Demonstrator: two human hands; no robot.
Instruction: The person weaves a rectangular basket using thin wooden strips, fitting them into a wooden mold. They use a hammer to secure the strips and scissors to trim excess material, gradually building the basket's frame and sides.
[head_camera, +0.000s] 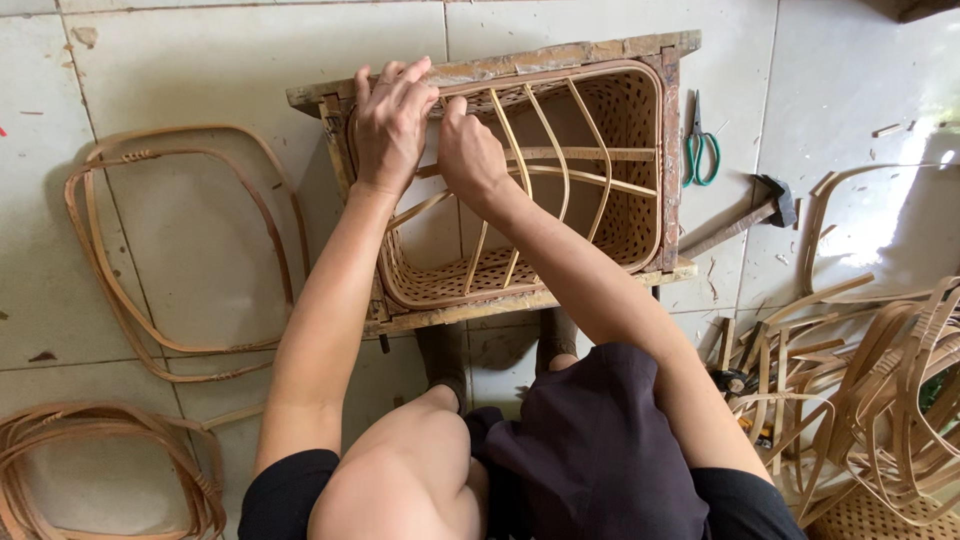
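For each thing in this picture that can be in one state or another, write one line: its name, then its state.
left hand: fingers spread, pressing the basket's rim
right hand: closed, pinching the rim
woven basket: open-topped, seated inside the frame, bent strips arching across its mouth
wooden frame: upright on the floor
scissors: closed, lying flat
hammer: lying on the tiles
cane hoops: bent shut, flat on the floor

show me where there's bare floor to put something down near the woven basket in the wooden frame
Bare tile lies inside the bent cane hoops left of the woven basket in its wooden frame, and along the top left. A smaller patch sits top right, beyond the green-handled scissors and hammer. The lower right is crowded with cane strips; both hands occupy the basket's rim.
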